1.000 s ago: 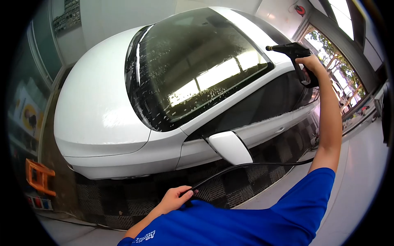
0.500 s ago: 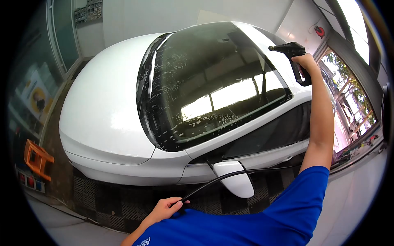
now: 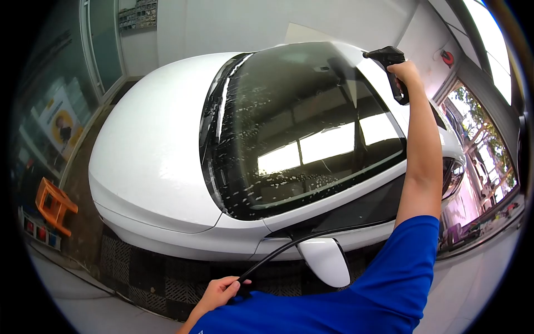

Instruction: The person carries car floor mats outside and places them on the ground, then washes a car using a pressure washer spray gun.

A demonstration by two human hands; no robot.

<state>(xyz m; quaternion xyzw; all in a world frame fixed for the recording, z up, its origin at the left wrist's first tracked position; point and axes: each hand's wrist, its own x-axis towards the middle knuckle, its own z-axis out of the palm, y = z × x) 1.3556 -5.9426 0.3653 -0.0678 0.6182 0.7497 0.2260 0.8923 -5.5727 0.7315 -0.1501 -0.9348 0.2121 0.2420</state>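
My right hand (image 3: pixel 406 73) is raised over the far side of a white car, wrapped round the grip of a black spray gun (image 3: pixel 387 57). Its nozzle points left across the windshield (image 3: pixel 289 117), and a pale fan of spray shows in front of it. White foam spots and droplets dot the glass, mostly along its lower and near edges. Low in front of my body, my left hand (image 3: pixel 221 293) is closed on a black hose (image 3: pixel 278 251). That hose runs up past the white side mirror (image 3: pixel 324 261) and disappears behind my right arm.
The car's hood (image 3: pixel 144 139) extends left. An orange stool (image 3: pixel 54 206) stands at the far left, near a glass door with a poster (image 3: pixel 60 125). Dark ribbed floor tiles (image 3: pixel 147 284) lie under the car. A red reel (image 3: pixel 447 58) hangs on the back wall.
The view has shifted, so the car sits slightly lower and further right. My right hand with the spray gun has moved a little left relative to the frame, and spray now shows at the nozzle.
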